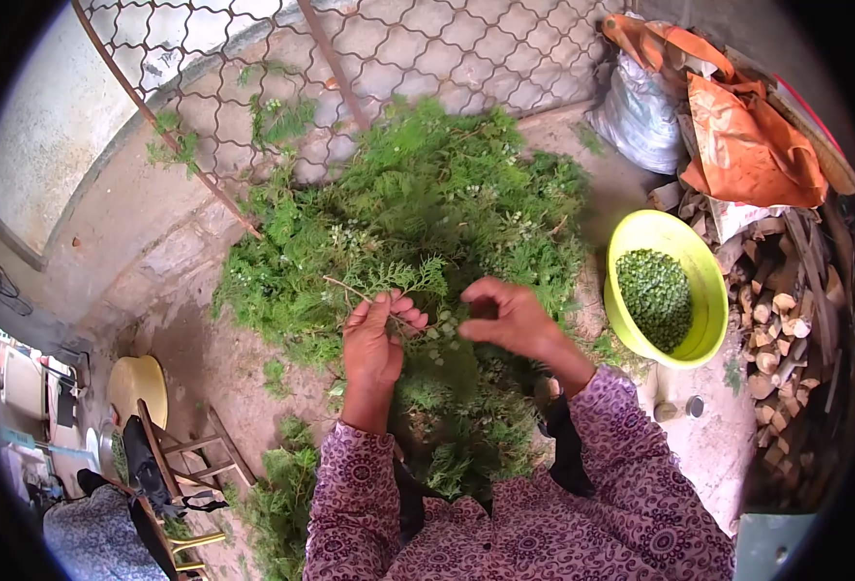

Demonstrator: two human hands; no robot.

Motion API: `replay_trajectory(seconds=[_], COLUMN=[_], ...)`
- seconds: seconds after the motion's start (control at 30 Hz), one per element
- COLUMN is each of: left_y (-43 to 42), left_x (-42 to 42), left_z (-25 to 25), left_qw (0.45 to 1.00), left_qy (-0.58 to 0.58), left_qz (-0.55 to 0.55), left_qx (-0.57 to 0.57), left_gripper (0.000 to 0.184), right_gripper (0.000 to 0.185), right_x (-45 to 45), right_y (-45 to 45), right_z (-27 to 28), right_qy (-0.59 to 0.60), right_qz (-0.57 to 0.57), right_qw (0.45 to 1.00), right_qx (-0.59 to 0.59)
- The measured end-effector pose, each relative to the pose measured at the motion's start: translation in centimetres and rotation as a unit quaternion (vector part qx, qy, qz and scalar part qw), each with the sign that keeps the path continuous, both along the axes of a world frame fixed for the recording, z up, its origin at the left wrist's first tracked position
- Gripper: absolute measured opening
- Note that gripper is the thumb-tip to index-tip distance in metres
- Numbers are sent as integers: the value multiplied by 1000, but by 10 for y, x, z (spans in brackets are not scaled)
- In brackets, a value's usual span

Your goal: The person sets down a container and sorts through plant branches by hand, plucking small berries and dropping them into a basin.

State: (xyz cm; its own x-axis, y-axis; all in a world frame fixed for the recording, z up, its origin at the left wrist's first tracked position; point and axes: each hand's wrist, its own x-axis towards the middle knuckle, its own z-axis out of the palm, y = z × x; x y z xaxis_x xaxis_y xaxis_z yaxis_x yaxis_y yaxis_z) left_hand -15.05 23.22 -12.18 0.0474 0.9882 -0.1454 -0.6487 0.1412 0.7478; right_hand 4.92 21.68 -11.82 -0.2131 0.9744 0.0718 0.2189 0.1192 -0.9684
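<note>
My left hand (pixel 373 341) is closed on a thin green twig (pixel 410 278) with feathery, scale-like leaves; its bare brown stem end sticks out past the thumb to the upper left. My right hand (pixel 513 321) hovers just to the right of it, thumb and fingers curved apart, with nothing visible between them. Beneath both hands spreads a big heap of cut green branches (pixel 369 213), some bearing small pale green cones or berries. Right of the heap stands a yellow-green basin (pixel 709 290) partly filled with small round green pieces (pixel 653 295).
Stacked firewood (pixel 774 334) lines the right side, below an orange bag (pixel 752 140) and a white sack (pixel 638 114). A wire mesh panel (pixel 389 58) leans behind the heap. At left are a wooden chair (pixel 213 447) and a yellowish bowl (pixel 139 389). A small metal can (pixel 696 406) stands near the basin.
</note>
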Motion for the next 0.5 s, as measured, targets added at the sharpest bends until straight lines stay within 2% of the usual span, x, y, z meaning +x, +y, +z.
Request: replay_trajectory(seconds=[0.1,0.17,0.37,0.5], left_y=[0,-1,-5,-9], left_x=[2,2,-5,-9], left_z=[0,2,4,4], left_qw=[1000,1000,1000,1000], left_qy=[-6,-9,-12,-12], left_qz=[6,8,-2,-15], left_qx=[-2,-2,5,15], left_gripper=[19,19,19,19], right_gripper=[38,39,36,32], right_x=[-19,-26,-32,-39], right_y=[-1,3,0,0], right_z=[-1,-13,-6,-17], right_qy=[-52,-71,-30,11], right_qz=[5,-3,21,25], right_qw=[998,988,999,996], right_qx=[46,136,29,85])
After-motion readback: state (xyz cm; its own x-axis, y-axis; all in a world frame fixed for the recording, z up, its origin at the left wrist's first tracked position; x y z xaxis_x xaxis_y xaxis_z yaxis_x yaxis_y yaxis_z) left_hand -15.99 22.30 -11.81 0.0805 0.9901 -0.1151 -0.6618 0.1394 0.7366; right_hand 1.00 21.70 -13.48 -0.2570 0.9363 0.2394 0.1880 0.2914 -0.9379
